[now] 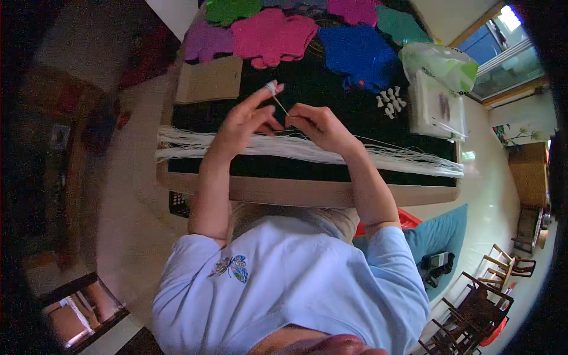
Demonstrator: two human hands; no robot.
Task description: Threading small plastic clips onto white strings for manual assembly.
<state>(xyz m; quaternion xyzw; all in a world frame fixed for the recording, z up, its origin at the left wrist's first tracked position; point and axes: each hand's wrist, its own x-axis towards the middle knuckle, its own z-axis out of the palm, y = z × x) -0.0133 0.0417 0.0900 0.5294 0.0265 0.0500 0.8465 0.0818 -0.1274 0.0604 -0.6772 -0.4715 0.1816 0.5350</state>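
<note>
White thread (281,106) runs taut between my two hands above the dark tabletop. My left hand (242,121) holds its end wound around an outstretched finger; the other fingers are bent and partly blurred. My right hand (319,125) is closed, pinching the thread between thumb and forefinger. Beneath both hands, a long bundle of loose white threads (266,148) stretches across the near side of the table from left to right.
Pink fabric pieces (272,36) and blue fabric pieces (358,56) lie at the table's far side, among other colours. A brown cardboard piece (208,80) lies left. Small white bone-shaped pieces (390,102) and a clear plastic bag (435,109) lie right.
</note>
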